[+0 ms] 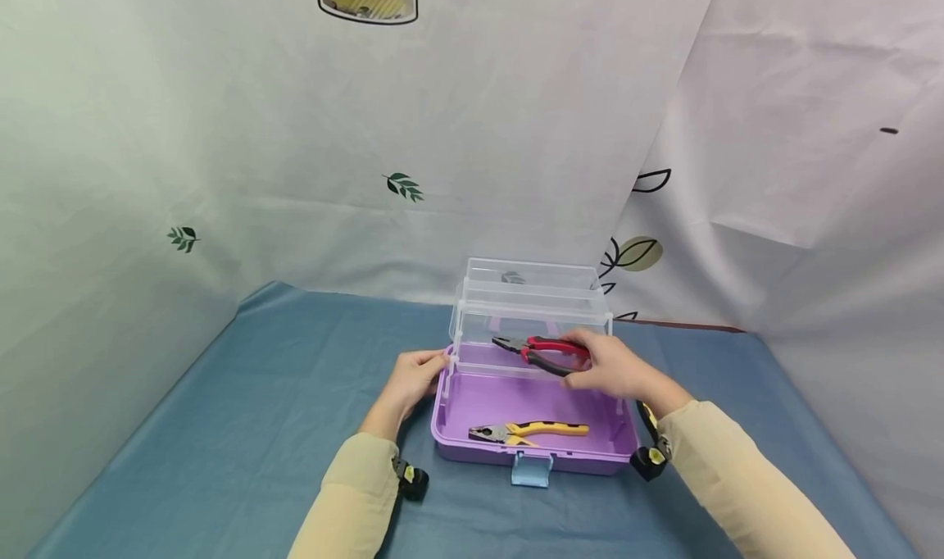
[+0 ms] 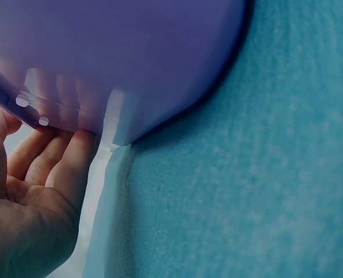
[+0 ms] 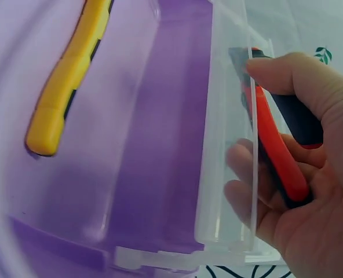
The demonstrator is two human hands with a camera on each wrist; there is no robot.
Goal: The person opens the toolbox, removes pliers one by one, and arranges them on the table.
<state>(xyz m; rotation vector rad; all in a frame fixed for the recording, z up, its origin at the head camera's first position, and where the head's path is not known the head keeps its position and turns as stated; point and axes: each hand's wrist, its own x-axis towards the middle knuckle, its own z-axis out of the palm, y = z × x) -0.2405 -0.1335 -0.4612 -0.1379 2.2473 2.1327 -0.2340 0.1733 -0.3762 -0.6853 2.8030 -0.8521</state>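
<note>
While the right hand (image 1: 612,369) gripped one pair of red-and-black pliers (image 1: 555,345) by the handles, the nose pointed toward nine o'clock, above the toolbox. One pair of yellow pliers (image 1: 549,429) lay inside the single purple toolbox (image 1: 479,456) at six o'clock, near the front edge; bare floor separated it from the clear lid (image 1: 531,301) at twelve. The left hand (image 1: 409,379) held the box edge at ten. One blue latch (image 1: 532,470) hung at six. Blue cloth (image 1: 295,428) extended widely toward nine.
</note>
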